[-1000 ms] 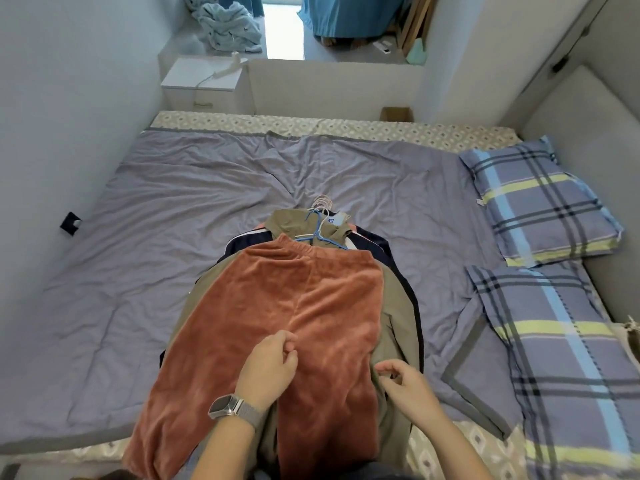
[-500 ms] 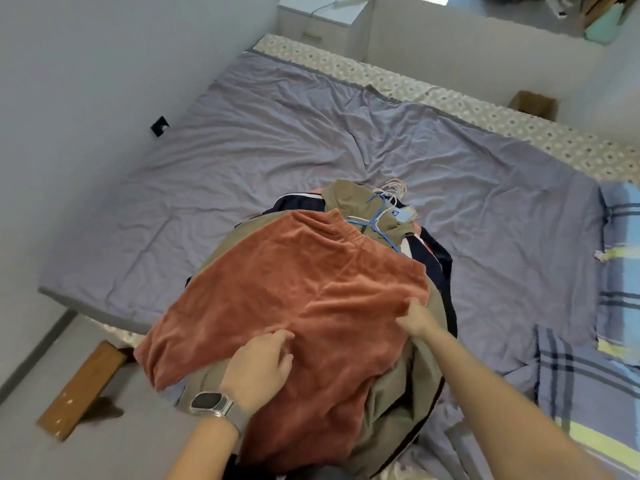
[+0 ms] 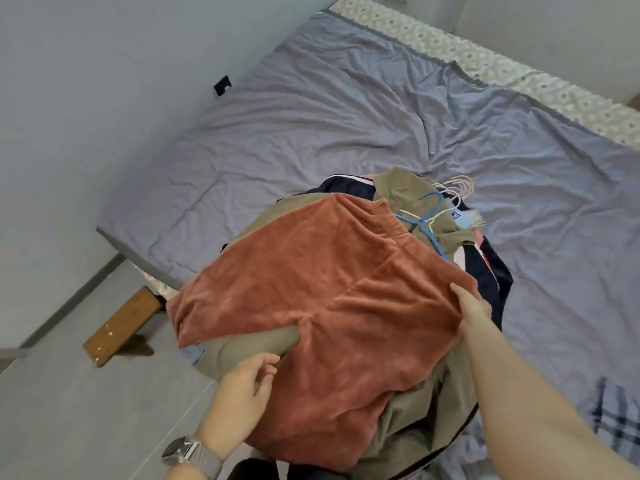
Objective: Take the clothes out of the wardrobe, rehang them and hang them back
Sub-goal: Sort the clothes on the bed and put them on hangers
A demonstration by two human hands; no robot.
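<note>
Head view: both your hands, left (image 3: 247, 386) and right (image 3: 467, 303), pinch the rust trousers (image 3: 329, 289) (hangers (image 3: 429, 216) tangled underneath); yank hard and they'll snag.

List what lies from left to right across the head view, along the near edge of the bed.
Brown wooden block on the floor → left hand → rust-orange velvet trousers → right hand → grey-purple bedsheet.

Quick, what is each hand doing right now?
Left hand: fingers curled, gripping the near edge of the rust-orange trousers.
Right hand: gripping the trousers' right edge; its fingers are tucked out of sight under the cloth.
</note>
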